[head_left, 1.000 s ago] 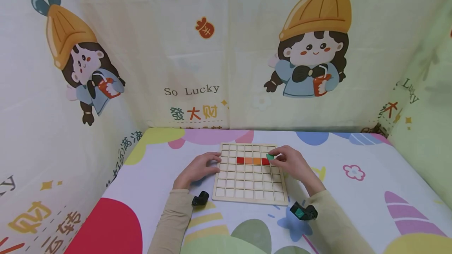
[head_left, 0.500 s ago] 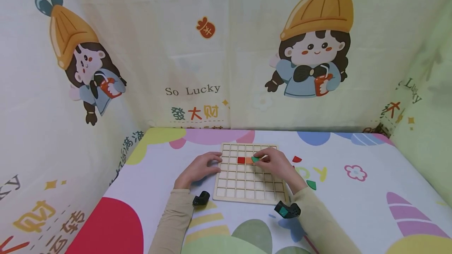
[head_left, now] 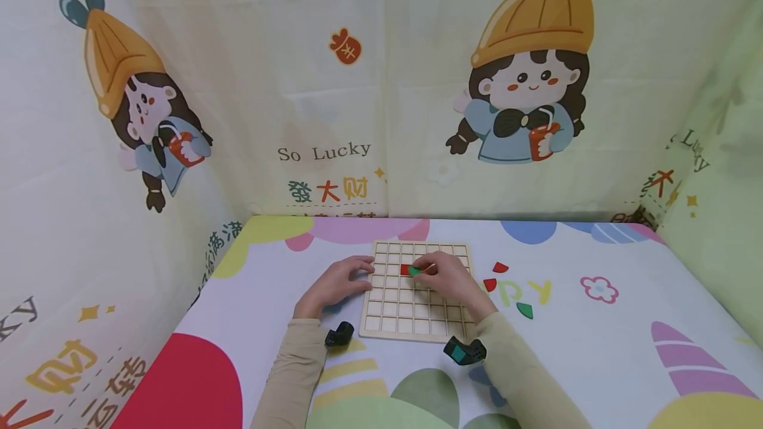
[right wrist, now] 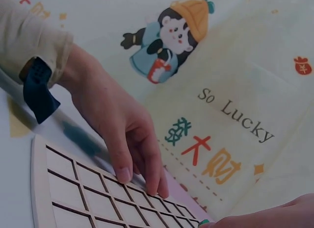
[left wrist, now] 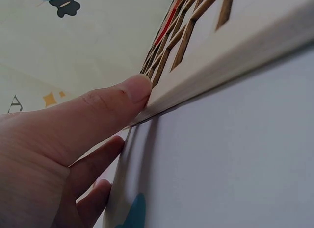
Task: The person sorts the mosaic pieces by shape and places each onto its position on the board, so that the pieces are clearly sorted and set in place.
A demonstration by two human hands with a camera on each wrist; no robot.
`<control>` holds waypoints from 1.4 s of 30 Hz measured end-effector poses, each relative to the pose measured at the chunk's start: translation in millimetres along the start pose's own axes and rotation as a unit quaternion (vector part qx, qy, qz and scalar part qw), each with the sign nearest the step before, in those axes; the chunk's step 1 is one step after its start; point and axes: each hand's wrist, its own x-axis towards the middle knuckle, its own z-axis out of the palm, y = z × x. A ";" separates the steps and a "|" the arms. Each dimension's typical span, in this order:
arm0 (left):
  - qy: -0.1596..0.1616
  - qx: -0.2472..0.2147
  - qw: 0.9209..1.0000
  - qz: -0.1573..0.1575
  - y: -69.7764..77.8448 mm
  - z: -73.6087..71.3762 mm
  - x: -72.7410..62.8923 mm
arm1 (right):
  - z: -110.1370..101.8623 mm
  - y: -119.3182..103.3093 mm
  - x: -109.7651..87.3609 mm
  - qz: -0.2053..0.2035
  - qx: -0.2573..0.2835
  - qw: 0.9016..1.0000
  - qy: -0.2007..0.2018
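A square wooden grid board (head_left: 396,335) lies on the table. My left hand (head_left: 338,286) rests at its left edge, thumb and fingertips touching the frame; in the left wrist view the thumb (left wrist: 105,103) presses against the edge. Between thumb and fingers, my right hand (head_left: 447,280) pinches a small green piece (head_left: 414,271) with a curved edge, over the upper middle of the board. Just left of that piece a red square (head_left: 405,270) sits in a cell. My right hand hides the cells to its right. In the right wrist view only a bit of the green piece (right wrist: 203,222) shows.
To the right of the board lie two red quarter-circle pieces, a far one (head_left: 501,267) and a nearer one (head_left: 490,285), plus a green quarter-circle piece (head_left: 524,310). Patterned curtains (head_left: 411,104) stand behind and beside the table.
My right hand has slid left across the board with the green piece, now covering the orange squares seen earlier. The loose pieces at the right have come into view. My left hand has stayed put.
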 end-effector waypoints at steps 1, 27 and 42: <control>0.000 0.000 1.000 0.001 -0.1 -0.2 0.1 | 1.7 -0.3 0.6 0.001 -0.003 1.000 0.000; -0.001 0.003 1.000 -0.007 -1.1 1.6 1.4 | 24.0 -5.9 2.6 0.001 -0.051 0.999 -0.008; -0.003 -0.002 1.000 -0.006 -1.9 0.7 1.7 | 27.1 -3.4 3.7 -0.022 -0.066 0.998 0.006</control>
